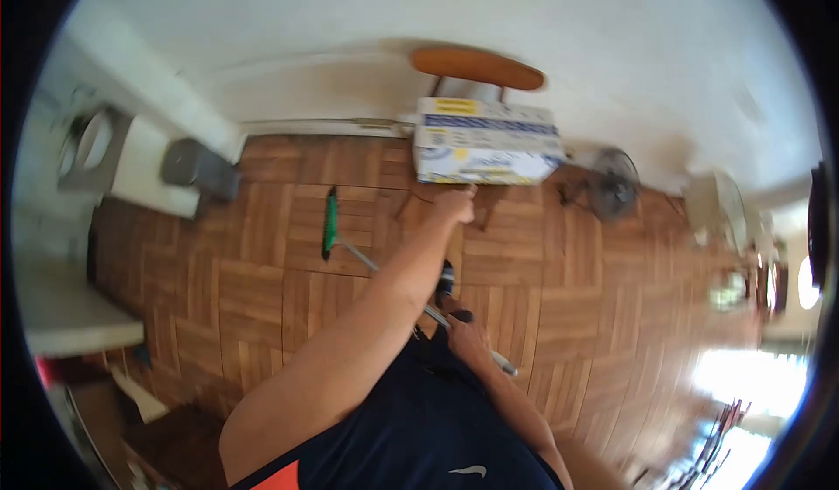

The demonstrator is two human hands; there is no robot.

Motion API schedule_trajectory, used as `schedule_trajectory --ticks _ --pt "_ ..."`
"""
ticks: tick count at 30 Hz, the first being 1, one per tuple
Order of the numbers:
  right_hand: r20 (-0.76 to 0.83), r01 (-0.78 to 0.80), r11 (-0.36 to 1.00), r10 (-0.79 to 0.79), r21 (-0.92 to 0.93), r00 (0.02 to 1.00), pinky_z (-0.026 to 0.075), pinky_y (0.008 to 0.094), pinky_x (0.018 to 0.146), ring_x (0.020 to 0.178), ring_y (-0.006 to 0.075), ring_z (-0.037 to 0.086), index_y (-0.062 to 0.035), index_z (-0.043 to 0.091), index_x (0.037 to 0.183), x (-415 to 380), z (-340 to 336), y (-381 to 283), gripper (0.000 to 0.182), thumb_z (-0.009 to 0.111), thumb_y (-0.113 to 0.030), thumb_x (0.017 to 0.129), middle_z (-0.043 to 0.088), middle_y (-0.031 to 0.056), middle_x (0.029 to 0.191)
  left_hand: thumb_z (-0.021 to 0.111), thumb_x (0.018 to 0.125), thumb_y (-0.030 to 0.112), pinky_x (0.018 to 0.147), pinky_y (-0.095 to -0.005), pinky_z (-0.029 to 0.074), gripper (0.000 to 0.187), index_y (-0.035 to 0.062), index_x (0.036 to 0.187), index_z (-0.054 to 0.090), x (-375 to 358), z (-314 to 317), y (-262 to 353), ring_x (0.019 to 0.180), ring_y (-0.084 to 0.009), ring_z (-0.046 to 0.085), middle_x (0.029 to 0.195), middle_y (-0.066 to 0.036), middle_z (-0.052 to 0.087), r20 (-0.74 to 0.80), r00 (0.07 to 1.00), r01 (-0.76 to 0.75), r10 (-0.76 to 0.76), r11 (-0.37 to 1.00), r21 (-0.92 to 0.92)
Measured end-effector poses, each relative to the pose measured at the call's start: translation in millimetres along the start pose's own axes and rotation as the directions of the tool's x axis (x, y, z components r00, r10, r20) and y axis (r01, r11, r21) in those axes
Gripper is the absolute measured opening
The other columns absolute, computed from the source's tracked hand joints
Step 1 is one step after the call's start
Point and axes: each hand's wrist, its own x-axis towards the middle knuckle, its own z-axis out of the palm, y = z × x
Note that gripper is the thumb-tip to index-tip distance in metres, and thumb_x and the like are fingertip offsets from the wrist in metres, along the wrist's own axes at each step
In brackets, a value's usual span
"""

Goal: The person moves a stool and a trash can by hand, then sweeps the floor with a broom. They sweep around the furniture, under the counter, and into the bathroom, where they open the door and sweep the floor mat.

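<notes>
My left hand [456,204] reaches forward to the lower front edge of a white, blue and yellow cardboard box [489,145]. Its fingers look closed there, but what they grip is too small to tell. The box rests on a chair with a brown wooden backrest [479,66]. Near my waist, my right hand [468,341] is wrapped round the grey handle of a broom [505,363]. The handle slants down to the left, passing under my left forearm, to a green broom head [330,224] on the floor.
A fan [613,184] stands right of the chair near the wall. A grey bin [201,169] is at the left beside a white unit [144,167]. My foot [446,282] is on the parquet floor [253,272]. Brown furniture [179,446] is at lower left.
</notes>
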Motion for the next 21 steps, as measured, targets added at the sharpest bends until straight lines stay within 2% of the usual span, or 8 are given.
schedule_trajectory --ticks 5,7,11,14,17,19,20,21 --pt "0.126 -0.008 1.0 0.007 0.007 0.992 0.046 0.0504 0.076 0.086 0.0409 0.06 -0.0103 0.06 0.106 29 -23 13 0.025 0.052 -0.023 0.086 0.063 0.0239 0.089 0.054 0.075 0.017 0.092 -0.0419 0.044 0.076 0.0162 0.143 0.022 -39 -59 -99 0.11 -0.0294 0.055 0.122 -0.016 0.055 -0.175 0.943 0.267 -0.283 0.957 -0.112" --pt "0.174 0.029 1.0 -0.03 0.011 0.984 0.046 0.0494 0.078 0.09 0.041 0.06 -0.0097 0.06 0.11 40 -33 33 0.029 0.052 -0.024 0.086 0.062 0.0247 0.094 0.061 0.071 0.011 0.093 -0.0422 0.043 0.08 0.0102 0.142 0.023 -20 -69 -232 0.111 -0.0313 0.054 0.122 -0.019 0.054 -0.564 0.693 0.365 -0.45 0.893 -0.263" --pt "0.25 0.092 0.995 -0.097 0.034 0.963 0.046 0.0479 0.081 0.093 0.0415 0.059 -0.0079 0.059 0.114 79 -65 70 0.035 0.052 -0.026 0.086 0.061 0.0253 0.098 0.053 0.076 0.011 0.092 -0.0446 0.043 0.079 0.0171 0.145 0.014 -152 -204 -303 0.108 -0.0325 0.056 0.121 -0.017 0.056 -0.538 0.421 0.678 -0.73 0.647 -0.349" --pt "0.264 0.238 0.958 -0.274 0.163 0.925 0.047 0.0482 0.079 0.092 0.0424 0.058 -0.0062 0.06 0.111 136 -54 130 0.033 0.05 -0.025 0.086 0.062 0.026 0.096 0.051 0.077 0.014 0.093 -0.0454 0.042 0.078 0.0243 0.145 0.014 -194 -224 -301 0.111 -0.0321 0.054 0.122 -0.018 0.054 -0.441 0.343 0.698 -0.829 0.539 -0.471" --pt "0.238 0.358 0.929 -0.328 -0.096 0.914 0.047 0.0508 0.074 0.087 0.0436 0.059 -0.0048 0.061 0.107 184 -101 102 0.03 0.048 -0.022 0.087 0.062 0.0251 0.091 0.049 0.079 0.016 0.094 -0.0442 0.041 0.073 0.0239 0.145 0.018 -202 -219 -285 0.114 -0.0332 0.051 0.124 -0.021 0.052 -0.421 0.356 0.691 -0.835 0.538 -0.483" --pt "0.285 0.591 0.737 -0.52 -0.327 0.805 0.048 0.0495 0.06 0.071 0.0405 0.061 -0.0013 0.059 0.1 277 -111 109 0.025 0.048 -0.017 0.084 0.061 0.0261 0.077 0.047 0.082 0.018 0.095 -0.0423 0.041 0.067 0.0218 0.144 0.022 -188 -162 -267 0.114 -0.035 0.05 0.124 -0.022 0.051 -0.483 0.403 0.602 -0.777 0.623 -0.5" --pt "0.044 0.795 0.47 -0.851 -0.383 0.524 0.049 0.0464 0.054 0.065 0.0365 0.063 -0.0024 0.06 0.091 305 -145 68 0.019 0.048 -0.015 0.084 0.061 0.023 0.069 0.045 0.084 0.02 0.094 -0.0411 0.041 0.063 0.0208 0.143 0.025 -184 -125 -262 0.113 -0.0362 0.05 0.125 -0.023 0.05 -0.576 0.401 0.521 -0.712 0.695 -0.497" --pt "0.197 0.618 0.499 -0.658 -0.608 0.726 0.049 0.046 0.052 0.06 0.0333 0.063 -0.0049 0.061 0.083 330 -165 35 0.017 0.047 -0.015 0.084 0.061 0.0173 0.063 0.044 0.085 0.021 0.094 -0.0403 0.041 0.059 0.0187 0.142 0.027 -182 -86 -245 0.113 -0.0366 0.05 0.125 -0.023 0.05 -0.552 0.413 0.397 -0.724 0.689 -0.606"
